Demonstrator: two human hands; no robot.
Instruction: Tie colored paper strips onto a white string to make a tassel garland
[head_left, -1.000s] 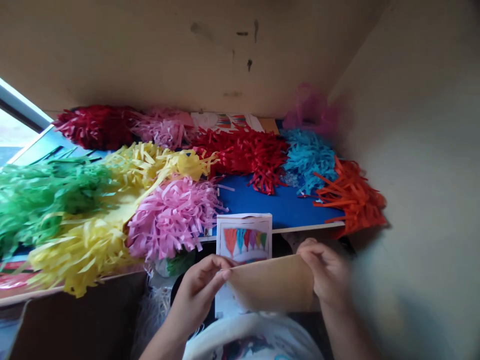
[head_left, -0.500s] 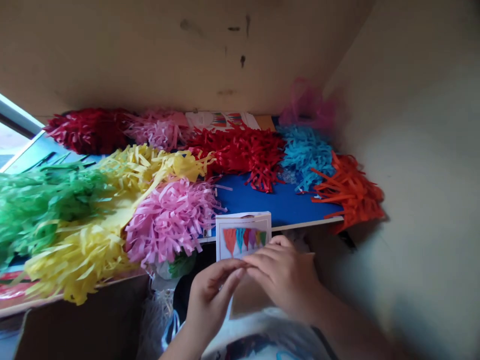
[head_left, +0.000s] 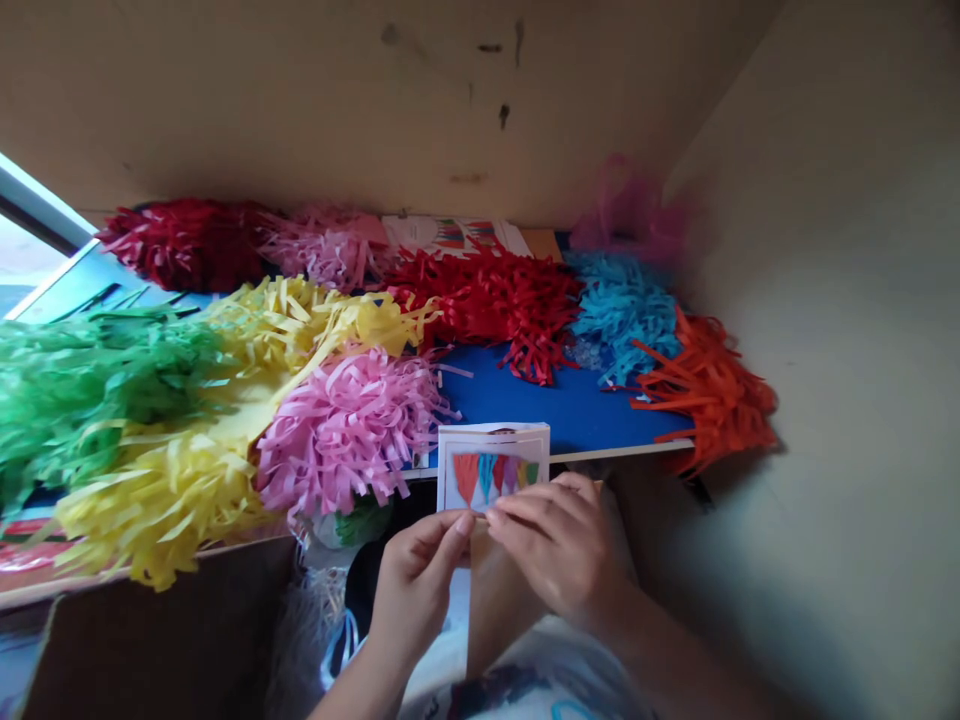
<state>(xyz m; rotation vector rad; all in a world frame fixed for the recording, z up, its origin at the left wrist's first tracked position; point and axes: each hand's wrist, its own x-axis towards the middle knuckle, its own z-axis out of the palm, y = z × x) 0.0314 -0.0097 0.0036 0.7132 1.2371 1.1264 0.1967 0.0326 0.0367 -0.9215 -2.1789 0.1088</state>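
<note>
Way through: I can move my right hand (head_left: 562, 550) over the blue surface (head_left: 525, 410), between pink paper fringe (head_left: 349, 430) and orange paper fringe (head_left: 712, 400).
In the way: red paper fringe (head_left: 487, 300) beyond; beige wall (head_left: 847, 350) on my right.

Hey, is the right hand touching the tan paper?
Touching: the head view shows the right hand lying over the upper edge of the tan paper.

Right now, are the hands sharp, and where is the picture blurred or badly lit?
In the head view, the left hand and right hand look fairly sharp; the magenta paper fringe at top right is blurred; the window at left is blown out; shadow darkens below the blue board.
</note>
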